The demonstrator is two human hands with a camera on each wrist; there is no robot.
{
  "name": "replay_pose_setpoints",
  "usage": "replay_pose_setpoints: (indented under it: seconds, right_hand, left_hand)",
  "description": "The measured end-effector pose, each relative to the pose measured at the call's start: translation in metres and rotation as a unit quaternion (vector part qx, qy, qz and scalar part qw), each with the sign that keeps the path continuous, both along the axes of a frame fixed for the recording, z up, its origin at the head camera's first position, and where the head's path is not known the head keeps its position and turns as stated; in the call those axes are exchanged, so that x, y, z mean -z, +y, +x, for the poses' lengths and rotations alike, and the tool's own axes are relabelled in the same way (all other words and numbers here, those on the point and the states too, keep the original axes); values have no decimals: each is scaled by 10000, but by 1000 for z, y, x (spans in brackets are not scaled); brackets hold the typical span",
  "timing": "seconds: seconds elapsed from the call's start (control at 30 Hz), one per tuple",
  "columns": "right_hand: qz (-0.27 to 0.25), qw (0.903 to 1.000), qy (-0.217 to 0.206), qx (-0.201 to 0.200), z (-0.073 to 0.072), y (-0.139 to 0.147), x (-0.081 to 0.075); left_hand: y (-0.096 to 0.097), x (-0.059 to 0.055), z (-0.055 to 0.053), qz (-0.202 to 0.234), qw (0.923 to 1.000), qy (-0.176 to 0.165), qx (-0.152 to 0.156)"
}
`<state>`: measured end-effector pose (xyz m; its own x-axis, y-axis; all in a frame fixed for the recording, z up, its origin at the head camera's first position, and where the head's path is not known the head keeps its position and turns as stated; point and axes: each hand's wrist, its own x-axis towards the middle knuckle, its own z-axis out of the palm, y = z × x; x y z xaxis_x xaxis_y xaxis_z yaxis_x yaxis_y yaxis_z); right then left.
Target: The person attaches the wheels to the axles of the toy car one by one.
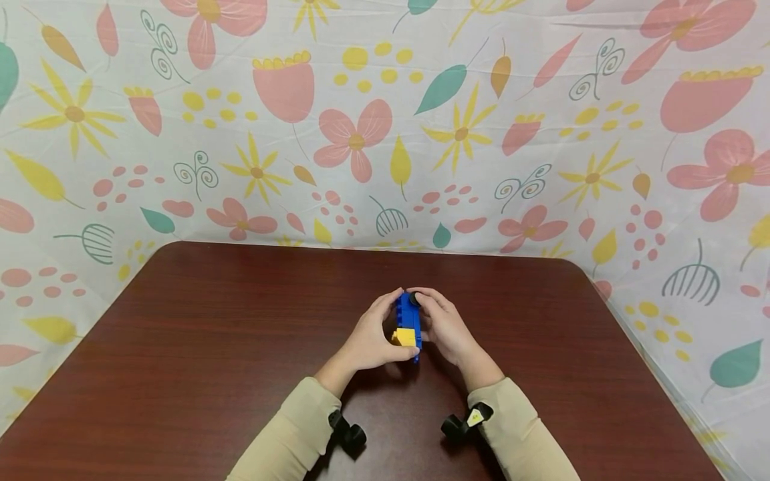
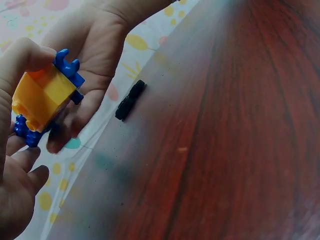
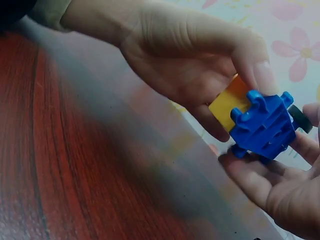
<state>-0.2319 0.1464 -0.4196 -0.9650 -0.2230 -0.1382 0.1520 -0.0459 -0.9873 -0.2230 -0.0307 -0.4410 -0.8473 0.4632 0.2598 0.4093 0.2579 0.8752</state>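
Note:
Both hands hold a small blue toy vehicle base (image 1: pixel 404 319) above the table. A yellow block (image 1: pixel 405 337) sits on its near end, with two rounded studs seen in the left wrist view. My left hand (image 1: pixel 374 339) grips the toy from the left, thumb at the yellow end. From the right, my right hand (image 1: pixel 450 331) pinches a black wheel (image 1: pixel 413 299) at the far end. The right wrist view shows the blue underside (image 3: pixel 265 127) with clip-like prongs, and the wheel (image 3: pixel 301 119) beside it. Fingers hide part of the toy.
A dark red-brown table (image 1: pixel 210 347) lies beneath the hands. Behind it hangs a flower-patterned cloth (image 1: pixel 355 140). Black wrist devices (image 1: pixel 347 434) sit at both sleeves. In the left wrist view a small black object (image 2: pixel 131 100) appears at the table's edge; its kind is unclear.

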Motion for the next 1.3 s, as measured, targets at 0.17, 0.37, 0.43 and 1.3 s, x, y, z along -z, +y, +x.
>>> replay_pose_setpoints:
  seconds: [0.17, 0.37, 0.43, 1.3]
  right_hand:
    - [-315, 9995, -64, 36, 2, -1, -2]
    - [-557, 9981, -47, 255, 2, -2, -1]
    - [-604, 9977, -35, 317, 2, -3, -1]
    - [-644, 9965, 93, 527, 7, -10, -9]
  left_hand:
    - [0, -12, 7, 125, 9997, -168, 115]
    - [-2, -36, 20, 149, 9995, -199, 184]
    - [-1, -29, 16, 96, 9997, -188, 153]
    - [1, 0, 0, 33, 9996, 214, -190]
